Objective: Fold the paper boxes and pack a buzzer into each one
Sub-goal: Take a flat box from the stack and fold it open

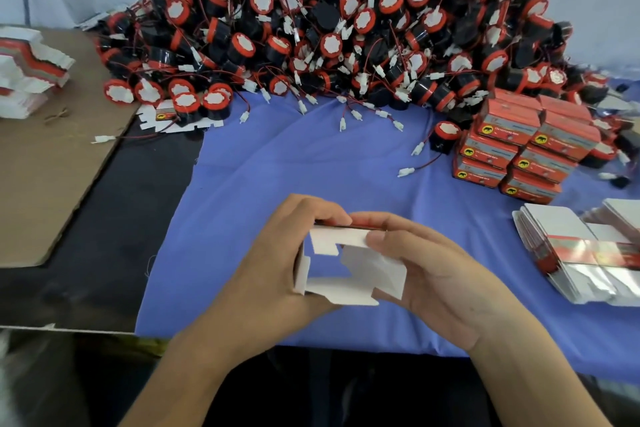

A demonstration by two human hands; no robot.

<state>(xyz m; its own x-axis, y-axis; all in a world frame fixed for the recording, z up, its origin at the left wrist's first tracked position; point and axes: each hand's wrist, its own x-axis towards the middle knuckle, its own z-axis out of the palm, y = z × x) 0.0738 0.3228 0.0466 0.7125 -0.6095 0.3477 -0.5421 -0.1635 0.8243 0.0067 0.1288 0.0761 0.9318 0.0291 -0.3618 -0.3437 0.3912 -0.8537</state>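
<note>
Over the blue cloth [277, 166], my left hand [277, 263] and my right hand [436, 274] together hold a paper box [349, 263]. It is half-formed, its white inside and open end flaps facing me, a red edge showing on top. My left fingers curl over its top left side; my right thumb presses a top flap while the fingers cup the right side. A big heap of black-and-red buzzers [332, 28] with red wires and white plugs fills the back of the table.
Finished red boxes [519, 149] are stacked at the right. Flat unfolded boxes [581, 253] lie at the near right, and another pile of flat boxes [27, 69] sits on brown cardboard [52, 184] at the left. One loose buzzer [445, 135] lies near the stack.
</note>
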